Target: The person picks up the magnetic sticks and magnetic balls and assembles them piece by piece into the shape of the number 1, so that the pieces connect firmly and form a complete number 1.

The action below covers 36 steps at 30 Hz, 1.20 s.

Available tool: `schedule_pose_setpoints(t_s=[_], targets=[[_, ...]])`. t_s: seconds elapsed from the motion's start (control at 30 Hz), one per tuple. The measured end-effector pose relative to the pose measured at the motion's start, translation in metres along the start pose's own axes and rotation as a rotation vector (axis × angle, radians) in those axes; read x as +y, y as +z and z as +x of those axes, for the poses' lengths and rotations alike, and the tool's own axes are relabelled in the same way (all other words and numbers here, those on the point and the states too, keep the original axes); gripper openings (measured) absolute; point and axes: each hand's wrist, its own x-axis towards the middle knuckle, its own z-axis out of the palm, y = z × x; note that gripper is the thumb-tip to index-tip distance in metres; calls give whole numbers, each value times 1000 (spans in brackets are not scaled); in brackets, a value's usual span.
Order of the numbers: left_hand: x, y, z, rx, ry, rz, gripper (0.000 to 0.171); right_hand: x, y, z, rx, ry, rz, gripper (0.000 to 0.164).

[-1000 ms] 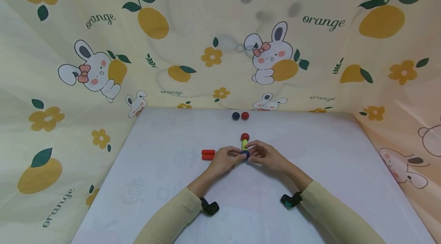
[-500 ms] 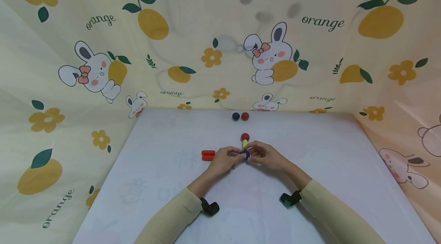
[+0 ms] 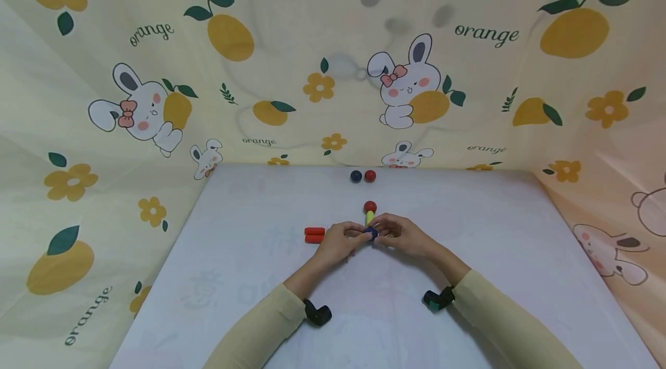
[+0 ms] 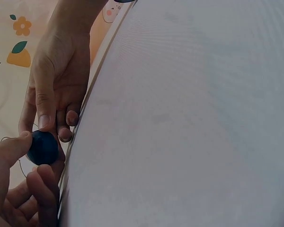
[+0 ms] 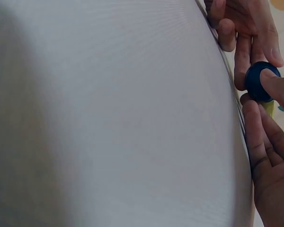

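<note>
In the head view a blue ball (image 3: 370, 233) sits between my two hands at the table's middle. My left hand (image 3: 335, 246) pinches it from the left with thumb and fingertips, and my right hand (image 3: 408, 238) holds it from the right. Running away from the ball is a yellow-green rod (image 3: 370, 217), partly covered by the right fingers, with a red ball (image 3: 370, 207) at its far end. In the left wrist view, fingers of both hands surround the blue ball (image 4: 42, 148). The right wrist view shows a thumb across its face, with the rod (image 5: 270, 109) just behind.
Two red rods (image 3: 314, 238) lie side by side just left of my left hand. At the back of the white table (image 3: 250, 201) a dark blue ball (image 3: 356, 176) and another red ball (image 3: 370, 176) stand close together. A printed cloth (image 3: 291, 22) rises behind the table and along both sides.
</note>
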Motion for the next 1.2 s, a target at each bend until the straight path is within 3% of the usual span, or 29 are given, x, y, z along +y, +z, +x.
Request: schedule_pose_setpoints(t_s=[0.37, 0.6, 0.83, 1.03, 1.2], targets=[[0, 2, 1, 0, -13, -1, 39, 5, -3, 2, 2, 50, -13, 40], [0, 3, 2, 1, -6, 31, 41, 4, -2, 0, -19, 108, 150, 43], [3, 2, 0, 6, -3, 47, 39, 8, -2, -1, -11, 120, 172, 45], [6, -5, -5, -23, 2, 44, 33, 7, -1, -2, -26, 163, 181, 45], [11, -21, -8, -20, 22, 70, 29, 6, 0, -2, -17, 171, 185, 46]])
